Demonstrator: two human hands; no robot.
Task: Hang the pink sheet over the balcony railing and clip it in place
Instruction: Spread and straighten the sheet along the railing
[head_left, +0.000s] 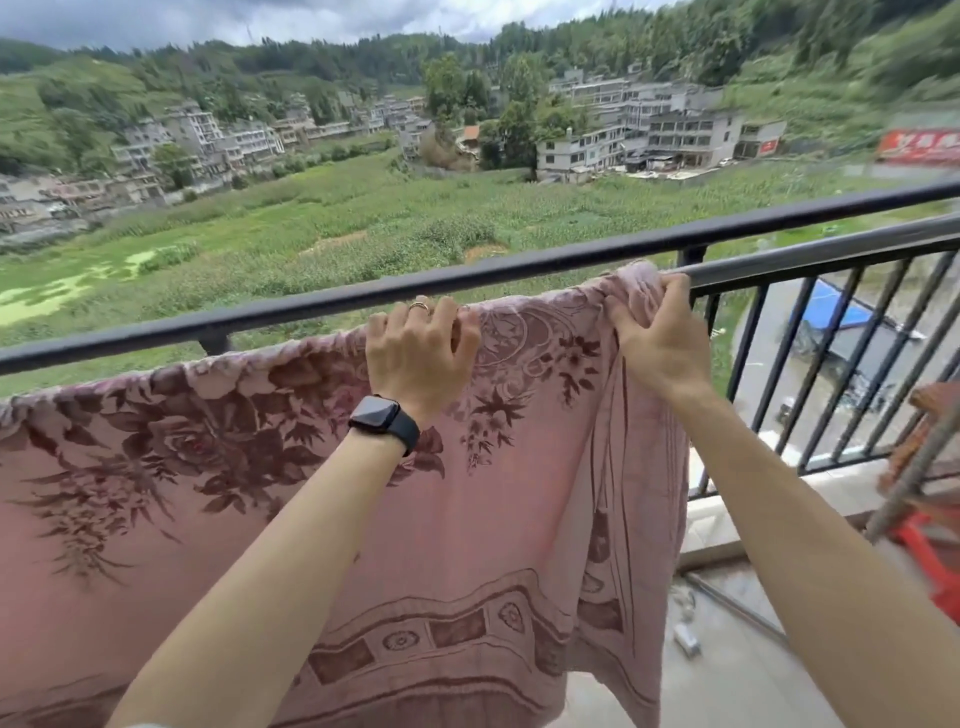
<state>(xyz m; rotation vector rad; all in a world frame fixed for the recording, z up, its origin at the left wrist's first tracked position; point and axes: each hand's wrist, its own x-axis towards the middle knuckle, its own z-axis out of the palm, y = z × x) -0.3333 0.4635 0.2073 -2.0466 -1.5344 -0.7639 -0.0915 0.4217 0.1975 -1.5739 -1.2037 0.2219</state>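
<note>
The pink sheet (483, 519), patterned with dark red flowers, hangs over the lower bar of the black balcony railing (810, 260) and drapes down toward me. My left hand (418, 353), with a ring and a black watch, presses on the sheet's top edge at the bar. Further right, my right hand (660, 338) grips the bunched right corner of the sheet against the bar. No clip shows in view.
A second, higher black rail (311, 304) runs just beyond the sheet. Vertical bars (795, 364) fill the railing on the right above a concrete ledge. A red object (930, 561) and a rusty rod (904, 483) stand at the right edge. Fields and buildings lie far below.
</note>
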